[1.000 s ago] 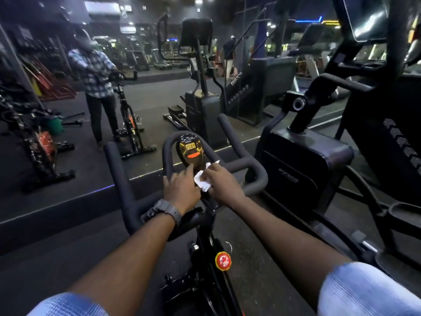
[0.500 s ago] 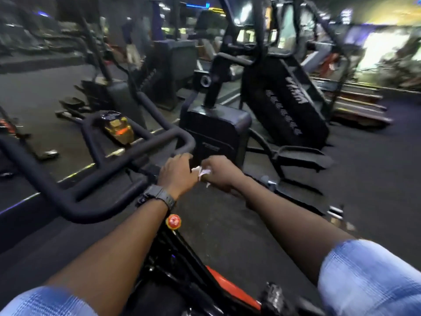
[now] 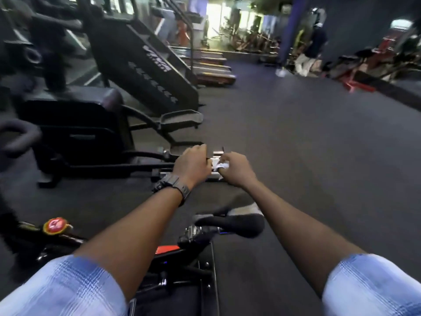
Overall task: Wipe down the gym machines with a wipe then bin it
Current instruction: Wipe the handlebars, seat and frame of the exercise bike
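Both hands out front: my right hand (image 3: 237, 169) pinches the crumpled white wipe (image 3: 220, 165), my left hand (image 3: 193, 165) curls beside it, pulling it taut I reckon. Bike saddle (image 3: 230, 222) below, stair climber (image 3: 145, 65) far left, no bin visible.

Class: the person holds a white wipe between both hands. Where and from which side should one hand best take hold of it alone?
Pinch the crumpled wipe at its bunched middle, coming from the right, where the right hand already grips it; the left hand closes off the other side.
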`<state>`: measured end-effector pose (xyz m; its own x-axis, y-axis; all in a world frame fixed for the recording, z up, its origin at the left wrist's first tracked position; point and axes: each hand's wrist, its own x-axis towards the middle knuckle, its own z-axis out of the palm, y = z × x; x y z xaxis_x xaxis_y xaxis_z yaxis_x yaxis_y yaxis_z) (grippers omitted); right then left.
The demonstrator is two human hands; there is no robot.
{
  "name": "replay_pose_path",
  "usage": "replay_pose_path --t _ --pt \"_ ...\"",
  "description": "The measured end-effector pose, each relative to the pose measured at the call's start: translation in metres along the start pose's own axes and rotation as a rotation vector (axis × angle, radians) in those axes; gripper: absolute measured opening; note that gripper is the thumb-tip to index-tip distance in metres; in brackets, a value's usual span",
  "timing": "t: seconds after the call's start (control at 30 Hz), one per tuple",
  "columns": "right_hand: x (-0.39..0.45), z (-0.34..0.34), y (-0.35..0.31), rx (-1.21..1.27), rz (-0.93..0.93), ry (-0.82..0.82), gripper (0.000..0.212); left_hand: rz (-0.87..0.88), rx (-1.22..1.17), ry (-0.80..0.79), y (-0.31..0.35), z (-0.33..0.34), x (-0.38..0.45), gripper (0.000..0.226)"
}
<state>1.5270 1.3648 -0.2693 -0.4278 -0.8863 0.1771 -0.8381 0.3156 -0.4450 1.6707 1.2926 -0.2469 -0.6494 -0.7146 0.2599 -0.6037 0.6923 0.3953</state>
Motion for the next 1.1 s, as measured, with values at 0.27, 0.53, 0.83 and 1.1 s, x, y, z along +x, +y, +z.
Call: replay_pose_path --t 0.27,0.53,0.83,1.1 --pt "-0.036 0.013 0.084 0.067 0.185 0.023 0.018 0.101 -0.006 -0.153 0.062 0.067 0.001 0.026" --pt "-0.053 0.039 0.136 0.164 0.183 -0.155 0.037 -0.052 0.004 -0.255 0.064 0.111 0.000 0.035" --pt "-0.083 0.085 0.178 -0.386 -0.112 -0.137 0.016 -0.114 0.057 -0.459 0.041 0.166 -0.016 0.031" --pt "-0.061 0.120 0.164 -0.227 -0.131 -0.140 0.022 0.008 0.123 -0.517 0.006 0.192 -0.030 0.020"
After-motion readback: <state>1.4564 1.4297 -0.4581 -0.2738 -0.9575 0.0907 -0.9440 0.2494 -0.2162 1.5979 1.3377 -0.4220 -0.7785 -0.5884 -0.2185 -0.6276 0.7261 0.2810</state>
